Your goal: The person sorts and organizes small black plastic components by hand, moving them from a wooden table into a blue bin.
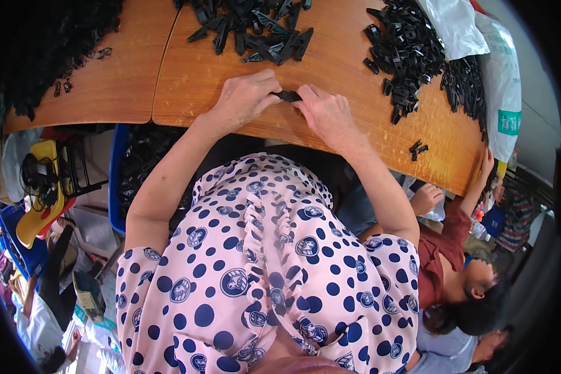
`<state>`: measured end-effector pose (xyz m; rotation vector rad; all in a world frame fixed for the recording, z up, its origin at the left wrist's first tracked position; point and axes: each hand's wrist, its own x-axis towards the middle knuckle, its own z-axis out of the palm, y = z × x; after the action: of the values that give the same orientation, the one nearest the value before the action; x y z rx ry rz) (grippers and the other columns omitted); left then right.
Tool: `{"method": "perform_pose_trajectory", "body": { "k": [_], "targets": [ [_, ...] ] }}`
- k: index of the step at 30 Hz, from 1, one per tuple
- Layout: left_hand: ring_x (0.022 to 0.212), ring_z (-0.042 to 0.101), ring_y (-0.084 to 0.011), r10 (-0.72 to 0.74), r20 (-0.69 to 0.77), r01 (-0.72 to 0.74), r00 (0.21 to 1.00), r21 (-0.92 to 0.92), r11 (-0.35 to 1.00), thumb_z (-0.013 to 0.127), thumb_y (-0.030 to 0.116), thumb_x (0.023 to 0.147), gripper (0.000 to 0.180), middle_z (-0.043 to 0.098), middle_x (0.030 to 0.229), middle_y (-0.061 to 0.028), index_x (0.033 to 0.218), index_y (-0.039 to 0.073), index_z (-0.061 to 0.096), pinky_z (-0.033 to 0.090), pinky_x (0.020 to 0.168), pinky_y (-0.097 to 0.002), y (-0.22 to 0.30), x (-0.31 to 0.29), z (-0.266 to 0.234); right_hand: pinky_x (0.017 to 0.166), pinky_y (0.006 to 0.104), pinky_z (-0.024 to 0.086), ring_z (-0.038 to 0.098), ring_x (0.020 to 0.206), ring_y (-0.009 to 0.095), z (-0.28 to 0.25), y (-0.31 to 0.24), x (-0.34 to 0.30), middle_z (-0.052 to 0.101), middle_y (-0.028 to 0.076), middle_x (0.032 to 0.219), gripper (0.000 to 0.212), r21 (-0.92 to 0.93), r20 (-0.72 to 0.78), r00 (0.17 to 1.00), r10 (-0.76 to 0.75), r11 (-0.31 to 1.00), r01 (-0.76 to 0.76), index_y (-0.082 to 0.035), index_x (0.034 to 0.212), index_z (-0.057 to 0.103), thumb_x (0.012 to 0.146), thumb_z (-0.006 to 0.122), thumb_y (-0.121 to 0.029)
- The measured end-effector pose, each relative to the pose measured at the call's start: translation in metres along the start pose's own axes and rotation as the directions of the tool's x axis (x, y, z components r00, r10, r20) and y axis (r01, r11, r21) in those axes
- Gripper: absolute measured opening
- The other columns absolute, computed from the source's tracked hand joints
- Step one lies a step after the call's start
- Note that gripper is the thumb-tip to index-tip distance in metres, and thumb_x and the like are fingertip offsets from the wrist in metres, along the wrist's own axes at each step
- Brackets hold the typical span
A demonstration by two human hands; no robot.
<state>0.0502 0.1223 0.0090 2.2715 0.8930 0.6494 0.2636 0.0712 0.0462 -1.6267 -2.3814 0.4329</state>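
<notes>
Between my two hands, just above the wooden table (199, 93), is a small dark plastic clip piece (288, 96). One end is pinched by the thumb and fingers of my left hand (246, 96). My right hand (326, 113) has its fingers closed on the other end. Fingertips cover much of the piece, so its exact shape is hidden. Beyond my hands lies a loose pile of long black plastic clip pieces (280, 43), some crossing over each other.
More black pieces form a heap (408, 56) at the right, beside white plastic bags (502, 81). A dark mass of small parts (50, 50) covers the far left. A blue bin (115, 181) stands below the table edge. Co-workers sit at the right (445, 255) and lower left.
</notes>
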Motion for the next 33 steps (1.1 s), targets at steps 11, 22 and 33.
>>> {"method": "perform_pose_trajectory", "body": {
  "k": [11,22,33],
  "targets": [
    [0.101,0.061,-0.0259,0.124,-0.235,-0.010,0.964,0.433,0.902,0.074,0.012,0.083,0.033,0.055,0.114,-0.0057,0.114,0.008,0.063,0.053,0.079,-0.0361,-0.020,0.032,-0.049,0.064,0.0454,0.055,0.068,0.079,0.036,-0.032,0.118,-0.033,0.062,0.012,0.095,0.026,-0.241,-0.472,0.830,0.298,0.862,-0.446,-0.010,0.102,0.057,0.091,0.069,-0.030],
    [0.086,0.061,-0.0243,0.291,-0.145,-0.216,0.946,0.387,0.896,0.074,0.007,0.079,0.019,0.062,0.091,-0.0053,0.094,0.007,0.062,0.052,0.073,-0.0340,0.024,0.044,-0.015,0.071,0.0507,0.051,0.065,0.085,0.043,-0.005,0.110,-0.033,0.068,0.020,0.093,0.018,0.111,-0.341,0.915,0.216,0.976,-0.189,-0.014,0.115,0.061,0.100,0.051,-0.014],
    [0.094,0.062,-0.0259,0.199,-0.007,-0.190,0.980,0.263,0.946,0.074,0.014,0.083,0.023,0.060,0.097,-0.0057,0.101,0.006,0.062,0.053,0.077,-0.0370,0.024,0.054,0.017,0.071,0.0470,0.053,0.067,0.091,0.039,-0.019,0.077,-0.039,0.068,0.012,0.106,0.024,0.105,-0.199,0.950,0.241,0.969,-0.224,-0.012,0.113,0.063,0.093,0.065,-0.024]
  ]
}}
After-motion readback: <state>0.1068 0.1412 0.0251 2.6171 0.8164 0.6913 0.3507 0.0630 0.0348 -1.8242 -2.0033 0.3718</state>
